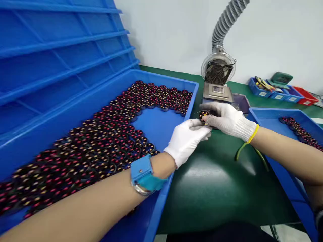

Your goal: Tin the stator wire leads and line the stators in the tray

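A small round black part (203,115) with gold-coloured segments, much like a wound motor stator, is held between my two hands above the green table. My left hand (188,136), in a white glove, is closed with its fingertips at the part's lower side. From the right, my right hand (225,119), in a white knit glove with a yellow cuff, pinches it with thumb and fingers. A thin wire end shows at its left edge. Many similar round parts (101,148) with pink and gold dots fill much of the large blue tray (153,117) at left.
Behind my hands stands a metal solder-pot-like unit (217,92) with a fan (217,72) and grey duct hose (228,22). A second blue tray (270,116) at right holds more parts. Small blue bins (261,91) and a red bin (305,95) line the wall. Stacked blue trays (60,43) lean at left.
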Available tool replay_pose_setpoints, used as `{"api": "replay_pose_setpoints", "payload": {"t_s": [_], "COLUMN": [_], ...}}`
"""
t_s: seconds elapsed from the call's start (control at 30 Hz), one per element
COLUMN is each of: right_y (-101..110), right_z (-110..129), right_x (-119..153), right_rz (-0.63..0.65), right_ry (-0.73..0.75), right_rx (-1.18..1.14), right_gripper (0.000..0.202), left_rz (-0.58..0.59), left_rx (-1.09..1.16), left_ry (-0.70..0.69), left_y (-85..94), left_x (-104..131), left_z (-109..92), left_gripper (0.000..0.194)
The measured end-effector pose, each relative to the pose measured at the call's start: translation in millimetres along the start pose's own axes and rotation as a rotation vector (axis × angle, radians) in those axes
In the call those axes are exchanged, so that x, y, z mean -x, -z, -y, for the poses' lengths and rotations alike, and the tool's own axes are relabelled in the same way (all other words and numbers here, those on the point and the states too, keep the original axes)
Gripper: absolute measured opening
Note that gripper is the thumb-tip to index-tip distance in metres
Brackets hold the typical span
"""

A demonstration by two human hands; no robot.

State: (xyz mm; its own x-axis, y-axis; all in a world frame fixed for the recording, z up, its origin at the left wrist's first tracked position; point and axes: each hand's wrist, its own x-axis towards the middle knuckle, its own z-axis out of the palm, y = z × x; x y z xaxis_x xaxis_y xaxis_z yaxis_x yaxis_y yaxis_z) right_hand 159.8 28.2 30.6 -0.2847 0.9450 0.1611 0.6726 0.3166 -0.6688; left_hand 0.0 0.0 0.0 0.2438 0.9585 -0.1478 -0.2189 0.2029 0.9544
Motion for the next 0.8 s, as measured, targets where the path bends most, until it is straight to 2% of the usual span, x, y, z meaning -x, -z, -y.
{"api": "replay_pose_setpoints", "payload": {"t_s": [0.17,0.3,0.4,0.53,0.67,0.8], "right_y": [25,31,38,56,74,79], "right_z": [12,16,6,-21,-48,-61], "right_x": [7,4,-10,-46,-85,-108], "right_rz": [0.191,0.261,0.154,-0.115,-0.324,-0.367], "right_ry": [-0.159,-0.286,-0.319,-0.343,-0.317,-0.258], "right_rx": [-0.104,-0.302,-0.37,-0.299,0.027,0.34], "right_gripper": [0.033,0.012,0.011,0.019,0.024,0.021], "left_rz": [-0.029,-0.034,0.003,0.07,0.123,0.162], "left_rx": [-0.051,-0.06,-0.072,-0.114,-0.152,-0.191], "left_ry": [0.032,0.032,0.041,0.063,0.07,0.076], "left_y": [-0.5,-1.6,-0.9,1.3,3.7,4.9], "left_x": [3,3,3,3,3,2], "left_z": [-4,-7,-6,-5,-6,-6], "left_gripper": [0.022,0.017,0.023,0.028,0.031,0.033]}}
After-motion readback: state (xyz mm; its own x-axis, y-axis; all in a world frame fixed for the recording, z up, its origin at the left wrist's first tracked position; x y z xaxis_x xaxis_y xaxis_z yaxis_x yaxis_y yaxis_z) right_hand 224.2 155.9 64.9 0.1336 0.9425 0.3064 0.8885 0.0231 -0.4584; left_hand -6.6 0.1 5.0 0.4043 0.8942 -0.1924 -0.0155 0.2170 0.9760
